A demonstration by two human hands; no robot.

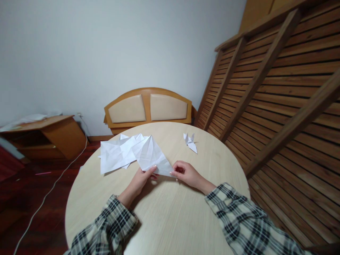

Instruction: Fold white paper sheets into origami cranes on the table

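A creased white sheet of paper (154,156) is held between my two hands above the round table. My left hand (142,180) pinches its near edge, thumb on top and fingers beneath. At the sheet's right corner, my right hand (187,173) grips the paper between thumb and fingertips. Behind and left of the held sheet lie several creased white sheets (113,156), partly overlapped by it. A folded white paper crane (190,141) rests on the table beyond my right hand, apart from it.
The round pale wooden table (170,219) stands before a padded headboard (147,106). Slatted wooden boards (268,88) lean close on the right. To the left are a wooden desk (63,138) and a white cable (53,186) running over the dark floor.
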